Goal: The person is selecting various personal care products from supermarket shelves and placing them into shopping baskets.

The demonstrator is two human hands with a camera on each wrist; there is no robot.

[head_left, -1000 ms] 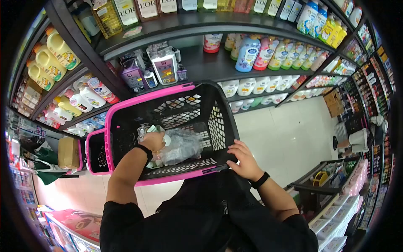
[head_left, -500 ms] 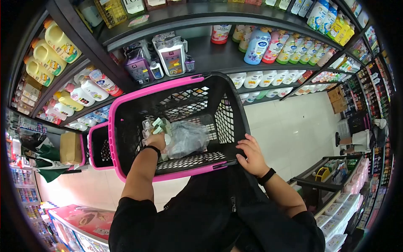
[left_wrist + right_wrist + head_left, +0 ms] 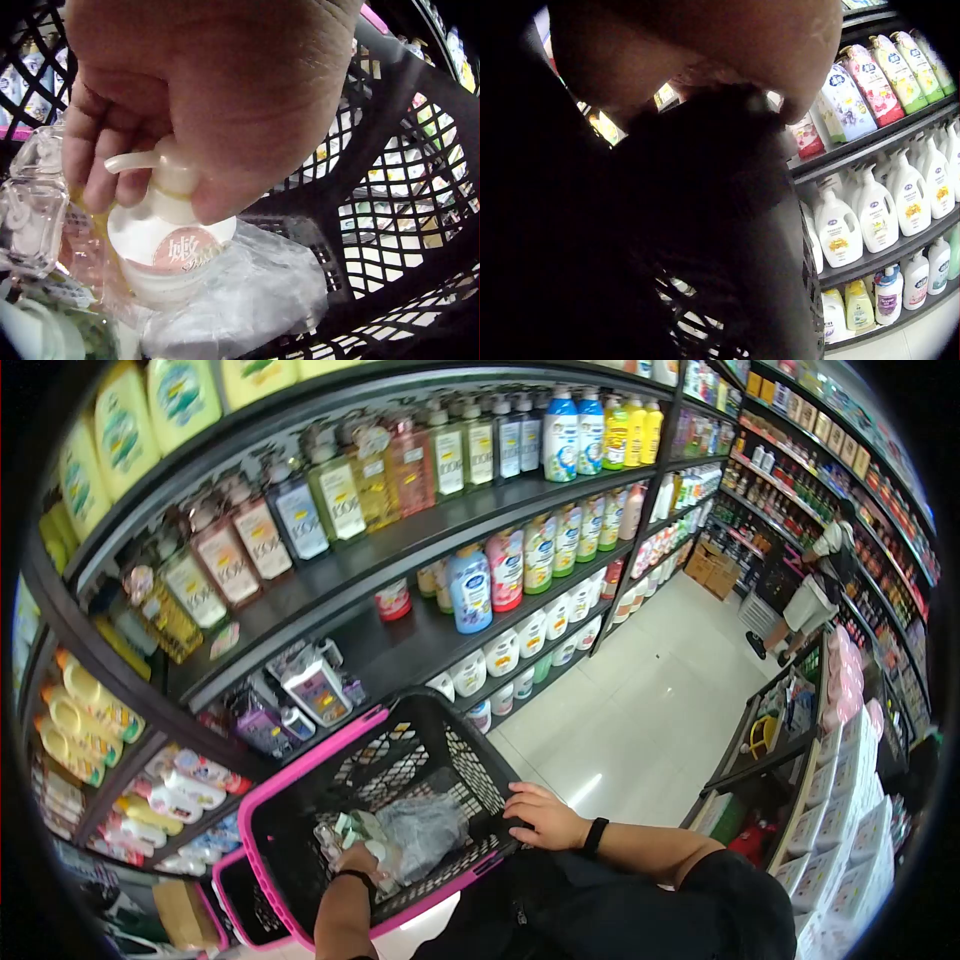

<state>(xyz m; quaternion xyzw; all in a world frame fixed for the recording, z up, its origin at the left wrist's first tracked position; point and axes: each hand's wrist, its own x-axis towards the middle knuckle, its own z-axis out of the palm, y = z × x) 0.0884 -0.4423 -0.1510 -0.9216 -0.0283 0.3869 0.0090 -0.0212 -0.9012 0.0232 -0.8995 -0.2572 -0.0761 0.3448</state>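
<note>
Inside the black basket with a pink rim (image 3: 260, 865), the left hand (image 3: 358, 860) reaches down among packaged items. The left wrist view shows that hand (image 3: 217, 90) holding the neck of a white pump bottle (image 3: 172, 259) between thumb and curled fingers. Crumpled clear plastic (image 3: 425, 832) lies beside the bottle, and clear containers (image 3: 30, 225) stand on its other side. The right hand (image 3: 548, 815) grips the basket's right edge, fingers over the rim; in the right wrist view this hand (image 3: 705, 45) is dark and its fingertips are mostly hidden.
Shelves of pump bottles (image 3: 300, 520) and detergent bottles (image 3: 470, 590) run behind the basket. A smaller basket stands left of it, near a cardboard box (image 3: 185, 915). Tiled floor (image 3: 610, 710) lies to the right, with a display of white packs (image 3: 845, 810) and a distant person (image 3: 808, 600).
The head view has tilted up and turned, so the basket and hands sit lower and more shelving shows. The left hand stays in the basket; the right stays at its edge.
</note>
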